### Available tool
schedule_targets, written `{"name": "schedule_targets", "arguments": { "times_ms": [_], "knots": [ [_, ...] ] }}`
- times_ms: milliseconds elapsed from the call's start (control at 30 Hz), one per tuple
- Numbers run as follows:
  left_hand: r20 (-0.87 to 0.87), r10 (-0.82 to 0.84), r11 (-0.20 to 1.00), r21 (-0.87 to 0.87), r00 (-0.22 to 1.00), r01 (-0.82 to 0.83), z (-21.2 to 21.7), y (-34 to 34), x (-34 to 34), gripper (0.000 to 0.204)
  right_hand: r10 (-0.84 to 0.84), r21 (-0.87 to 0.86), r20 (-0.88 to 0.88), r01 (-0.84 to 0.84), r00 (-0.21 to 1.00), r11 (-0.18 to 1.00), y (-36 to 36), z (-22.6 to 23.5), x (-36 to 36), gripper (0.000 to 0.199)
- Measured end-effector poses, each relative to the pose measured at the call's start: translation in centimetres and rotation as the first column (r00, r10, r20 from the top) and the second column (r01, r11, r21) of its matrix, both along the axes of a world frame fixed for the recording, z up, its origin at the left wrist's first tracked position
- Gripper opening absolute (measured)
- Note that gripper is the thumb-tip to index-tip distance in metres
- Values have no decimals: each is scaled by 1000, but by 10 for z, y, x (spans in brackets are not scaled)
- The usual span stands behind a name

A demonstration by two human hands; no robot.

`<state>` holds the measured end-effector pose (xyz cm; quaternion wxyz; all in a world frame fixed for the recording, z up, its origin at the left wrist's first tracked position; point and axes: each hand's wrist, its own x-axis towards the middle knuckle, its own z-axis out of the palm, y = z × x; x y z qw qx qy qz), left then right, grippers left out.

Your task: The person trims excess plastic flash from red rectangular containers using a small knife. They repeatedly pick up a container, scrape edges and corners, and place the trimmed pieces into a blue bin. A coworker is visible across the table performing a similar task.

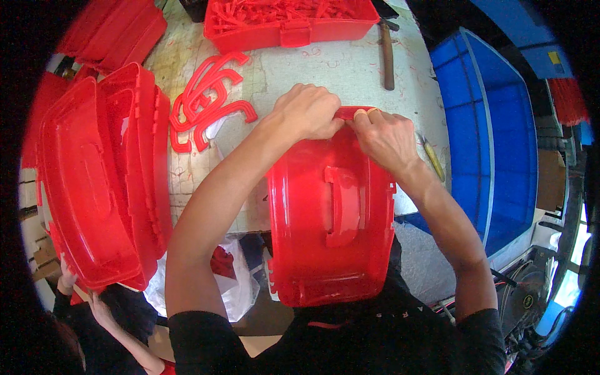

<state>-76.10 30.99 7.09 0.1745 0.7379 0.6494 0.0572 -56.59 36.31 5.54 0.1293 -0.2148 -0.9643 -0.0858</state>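
Note:
A glossy red plastic box lid (300, 212) rests tilted between the table and my body, with a raised red handle (342, 212) at its middle. Both hands meet at its far edge. My left hand (309, 111) is closed with fingers curled at that edge. Beside it, my right hand (387, 139) is closed too, a yellowish band showing on a finger. Between them shows a strip of red plastic rim (347, 114); my knuckles hide exactly what the fingertips press. Several loose red handles (212, 103) lie on the table left of my left forearm.
A red bin (262, 39) of small red parts stands at the back. A hammer (387, 59) and a yellow-handled tool (432, 159) lie to the right, before blue crates (465, 125). Stacked red box parts (159, 156) stand left, where another person's hands (100, 309) reach in.

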Motion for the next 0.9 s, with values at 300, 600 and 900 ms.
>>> {"name": "schedule_targets", "arguments": {
  "times_ms": [300,600,900],
  "knots": [
    [29,32,999,1,999,-32,-3,1,1,28,-126,-45,25,127,992,991,-9,-5,-6,9],
    [14,23,999,30,1000,-23,-4,3,-1,25,-87,-6,214,91,973,996,-7,9,-15,11],
    [12,83,996,44,996,-84,-2,0,0,26,88,98,448,-146,890,984,5,35,-35,14]
  ]
}}
